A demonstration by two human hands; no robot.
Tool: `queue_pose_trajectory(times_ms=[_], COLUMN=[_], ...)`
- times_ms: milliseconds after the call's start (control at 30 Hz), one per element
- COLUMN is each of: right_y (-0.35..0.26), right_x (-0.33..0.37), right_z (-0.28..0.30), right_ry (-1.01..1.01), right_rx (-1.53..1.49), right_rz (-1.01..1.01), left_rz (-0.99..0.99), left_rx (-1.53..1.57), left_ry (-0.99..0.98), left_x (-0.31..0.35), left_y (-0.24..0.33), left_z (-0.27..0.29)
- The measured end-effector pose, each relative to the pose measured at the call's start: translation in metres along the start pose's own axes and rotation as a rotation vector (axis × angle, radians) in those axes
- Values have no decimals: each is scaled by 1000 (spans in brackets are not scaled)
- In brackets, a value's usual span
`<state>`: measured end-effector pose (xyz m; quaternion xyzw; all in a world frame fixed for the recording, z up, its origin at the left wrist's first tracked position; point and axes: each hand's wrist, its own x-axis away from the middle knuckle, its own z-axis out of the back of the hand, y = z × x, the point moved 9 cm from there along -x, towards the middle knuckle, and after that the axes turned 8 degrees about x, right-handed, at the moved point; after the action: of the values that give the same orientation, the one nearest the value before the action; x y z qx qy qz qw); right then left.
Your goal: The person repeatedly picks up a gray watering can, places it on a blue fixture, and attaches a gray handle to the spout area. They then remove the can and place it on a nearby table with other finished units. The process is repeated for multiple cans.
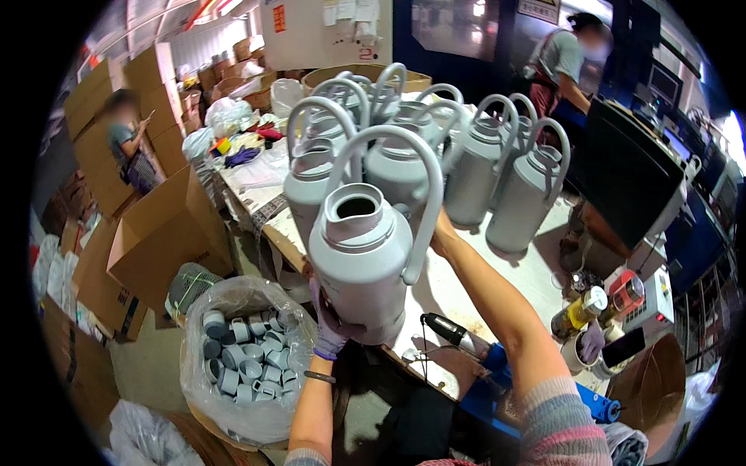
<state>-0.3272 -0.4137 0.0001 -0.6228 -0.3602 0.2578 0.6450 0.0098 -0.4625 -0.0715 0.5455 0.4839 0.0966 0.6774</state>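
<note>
A grey vacuum jug (361,268) with an open mouth, a spout and a tall arched handle is tilted slightly in front of me, at the table's near edge. My left hand (330,320), in a thin lavender glove, is closed around its lower left side. Behind the jug's right side my right hand (441,233) reaches in bare; its fingers are hidden, so its grip cannot be made out. Several more grey jugs (527,198) with raised handles stand close together on the white-topped table (458,287) beyond.
At lower left, a plastic-lined box (194,377) holds many small grey caps or collars. A black-and-silver hand tool (458,334) lies at the table edge beside a blue tool (497,396). Jars (579,311) stand on the right. Cardboard boxes (167,237) and two people are farther off.
</note>
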Motion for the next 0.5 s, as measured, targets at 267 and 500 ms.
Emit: queue_pose_trajectory(times_ms=[267, 500], right_y=[-134, -215], right_x=[79, 108], right_z=[61, 351], right_ry=[800, 1029], right_rx=[565, 457], right_rz=[1018, 421], left_rz=[-125, -60], left_rx=[-425, -300], left_ry=[329, 313], left_x=[24, 9], left_y=[-14, -28], left_z=[-27, -47])
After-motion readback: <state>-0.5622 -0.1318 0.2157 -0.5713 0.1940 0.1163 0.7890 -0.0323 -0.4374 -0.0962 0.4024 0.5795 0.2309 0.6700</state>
